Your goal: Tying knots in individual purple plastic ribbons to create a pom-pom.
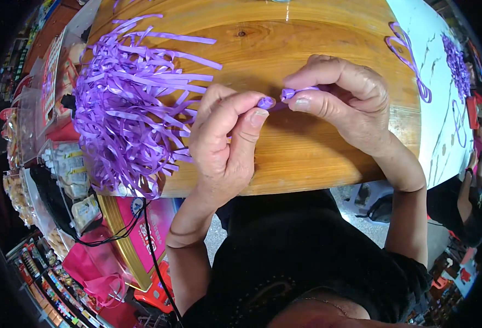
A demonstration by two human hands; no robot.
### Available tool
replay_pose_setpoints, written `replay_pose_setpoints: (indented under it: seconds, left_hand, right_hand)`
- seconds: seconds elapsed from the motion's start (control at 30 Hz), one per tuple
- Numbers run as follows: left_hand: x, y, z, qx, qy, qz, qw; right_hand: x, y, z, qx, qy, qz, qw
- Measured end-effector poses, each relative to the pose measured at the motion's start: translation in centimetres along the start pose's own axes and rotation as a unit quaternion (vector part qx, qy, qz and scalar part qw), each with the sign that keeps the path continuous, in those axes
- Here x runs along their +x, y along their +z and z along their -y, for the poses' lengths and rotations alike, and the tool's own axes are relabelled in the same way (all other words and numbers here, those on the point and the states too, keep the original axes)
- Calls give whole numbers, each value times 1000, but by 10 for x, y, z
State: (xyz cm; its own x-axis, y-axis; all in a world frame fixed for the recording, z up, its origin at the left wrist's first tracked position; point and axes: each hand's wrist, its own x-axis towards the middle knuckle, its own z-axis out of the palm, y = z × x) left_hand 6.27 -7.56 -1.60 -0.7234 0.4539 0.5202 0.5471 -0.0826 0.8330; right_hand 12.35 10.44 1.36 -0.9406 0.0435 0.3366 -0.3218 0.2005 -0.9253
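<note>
Both hands are raised over the wooden table (328, 158), close together. Between thumb and index finger, my left hand (224, 131) pinches a purple ribbon (266, 103), whose folded or knotted end pokes out at the fingertips. My right hand (345, 104) is closed the same way on a small purple ribbon knot (289, 94). A strip of ribbon seems to run between the two hands, but the fingers hide most of it. To the left of my left hand lies a big heap of purple ribbon strips (126, 104), several with their loose ends pointing right.
A looped purple ribbon (408, 60) lies at the table's right edge. More purple ribbon (456, 68) is on the white marbled table (435, 126) beyond. Clear bags of goods (71, 169) and a gold-framed pink board (137, 235) stand left. A black cable (152, 246) hangs near my left arm.
</note>
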Motion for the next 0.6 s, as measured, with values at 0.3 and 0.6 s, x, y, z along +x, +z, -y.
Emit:
replay_pose_setpoints:
  seconds: [0.3,0.6]
  left_hand:
    - [4,4,-2,45,49,19,998]
    - [4,5,1,25,43,29,998]
  right_hand:
    - [3,-2,-6,-8,-56,22,998]
    - [0,3,-7,16,-19,23,999]
